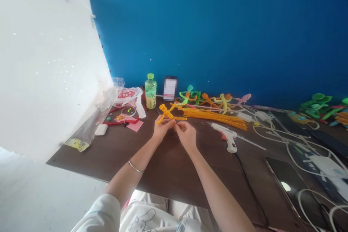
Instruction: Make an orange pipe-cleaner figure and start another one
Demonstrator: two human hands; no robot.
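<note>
Above the middle of the dark table, my left hand (162, 127) is closed on an orange pipe-cleaner figure (166, 112) with a twisted body and thin limbs. Close against it, my right hand (186, 135) pinches a short orange part at the figure's lower side. Its fingertips partly hide that piece, and I cannot see whether it is joined to the figure. Just behind my hands lies a bundle of loose orange pipe cleaners (214, 115). A white glue gun (227, 136) rests on the table to the right of my right hand.
Finished pipe-cleaner figures (223, 101) stand along the blue wall. A green-capped bottle (150, 92) and a propped phone (170, 88) are behind my hands. Plastic bags (127, 96) and red-handled pliers (122, 121) lie left. White cables (288, 141) and a dark phone (292, 185) crowd the right.
</note>
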